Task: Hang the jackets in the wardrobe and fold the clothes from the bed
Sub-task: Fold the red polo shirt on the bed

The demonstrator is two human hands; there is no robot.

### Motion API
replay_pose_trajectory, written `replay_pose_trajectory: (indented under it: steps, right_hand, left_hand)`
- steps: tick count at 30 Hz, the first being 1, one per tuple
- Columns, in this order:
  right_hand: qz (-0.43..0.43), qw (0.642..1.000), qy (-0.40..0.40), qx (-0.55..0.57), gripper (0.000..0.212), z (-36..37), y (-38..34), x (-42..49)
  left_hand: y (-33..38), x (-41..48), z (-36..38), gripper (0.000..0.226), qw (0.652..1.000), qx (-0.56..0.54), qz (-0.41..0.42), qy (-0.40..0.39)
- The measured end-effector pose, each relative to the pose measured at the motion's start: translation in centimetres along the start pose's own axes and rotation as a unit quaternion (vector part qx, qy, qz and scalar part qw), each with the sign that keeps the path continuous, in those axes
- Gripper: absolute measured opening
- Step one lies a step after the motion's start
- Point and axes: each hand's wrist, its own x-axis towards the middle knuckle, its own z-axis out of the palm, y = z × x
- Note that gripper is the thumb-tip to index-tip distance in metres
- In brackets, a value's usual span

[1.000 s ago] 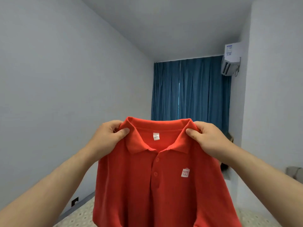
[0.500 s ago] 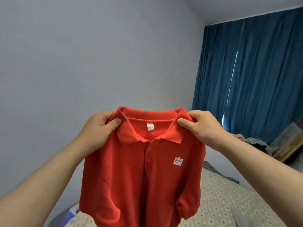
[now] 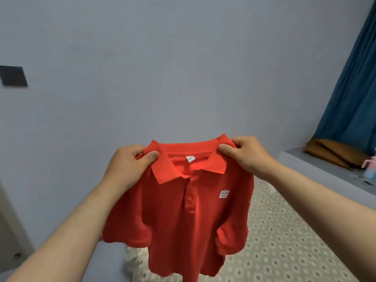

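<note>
A red polo shirt (image 3: pixel 183 216) hangs in the air in front of me, front side facing me, with a small white logo on the chest. My left hand (image 3: pixel 128 165) pinches its left shoulder beside the collar. My right hand (image 3: pixel 246 154) pinches the right shoulder beside the collar. The shirt's hem dangles just above the bed (image 3: pixel 284 241), which has a beige patterned sheet. Both short sleeves droop loosely.
A plain grey wall stands close behind the shirt, with a dark wall switch (image 3: pixel 13 76) at the left. Blue curtains (image 3: pixel 354 88) hang at the right above a grey ledge (image 3: pixel 317 169) holding a brown folded cloth (image 3: pixel 333 150).
The view has swung left and downward, so the curtains slid to the right edge. The shirt stays held by both shoulders and now hangs lower, nearer the bed.
</note>
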Motion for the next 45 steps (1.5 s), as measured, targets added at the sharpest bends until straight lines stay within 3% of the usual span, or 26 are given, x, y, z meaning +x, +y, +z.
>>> replay_pose_trajectory:
  steps: [7, 11, 18, 22, 29, 34, 36, 38, 40, 42, 43, 45]
  right_hand:
    - [-0.034, 0.997, -0.066, 0.029, 0.038, 10.9, 12.6, 0.1]
    - [-0.023, 0.996, -0.083, -0.016, 0.039, 15.5, 20.2, -2.4]
    - [-0.077, 0.992, -0.096, -0.006, 0.031, 16.8, 29.9, -8.4]
    - [-0.090, 0.991, -0.101, 0.009, 0.020, 14.9, 32.7, -13.4]
    - [-0.179, 0.979, -0.097, 0.023, 0.032, 6.1, 34.3, -23.3]
    - [-0.228, 0.974, -0.014, 0.001, 0.041, -1.7, 32.3, -26.0]
    - [-0.229, 0.972, 0.042, -0.023, 0.038, -4.5, 31.5, -25.4]
    - [-0.229, 0.963, 0.100, -0.099, 0.035, -5.9, 31.6, -24.0]
    - [-0.183, 0.967, 0.076, -0.158, 0.035, -5.4, 32.5, -22.5]
    - [-0.084, 0.988, -0.027, -0.130, 0.033, -2.7, 34.3, -21.5]
    - [-0.017, 0.995, -0.076, -0.063, 0.029, -0.8, 35.7, -21.4]
    - [0.137, 0.976, -0.141, 0.095, 0.025, 3.7, 39.4, -21.5]
  left_hand:
    - [-11.6, -6.7, 7.5, 0.020, 0.996, 0.054, -0.055, 0.042]
    - [-16.9, -11.0, 13.7, 0.018, 0.989, 0.130, -0.055, 0.041]
    - [-20.7, -20.7, 22.3, 0.026, 0.985, 0.141, -0.095, 0.032]
    - [-18.3, -26.5, 25.3, 0.031, 0.982, 0.135, -0.113, 0.065]
    - [-7.7, -38.1, 28.5, 0.022, 0.965, 0.184, -0.100, 0.157]
    - [1.9, -37.8, 27.9, 0.027, 0.940, 0.287, -0.051, 0.175]
    - [4.6, -35.8, 27.9, 0.025, 0.918, 0.346, -0.001, 0.195]
    - [5.3, -33.6, 28.5, 0.019, 0.859, 0.448, 0.029, 0.245]
    - [3.7, -31.7, 30.4, 0.024, 0.829, 0.504, -0.054, 0.236]
    - [0.4, -30.4, 32.8, 0.028, 0.852, 0.455, -0.197, 0.165]
    - [-1.8, -30.1, 34.2, 0.028, 0.870, 0.405, -0.250, 0.130]
    - [-6.7, -30.8, 36.9, 0.024, 0.900, 0.282, -0.320, 0.084]
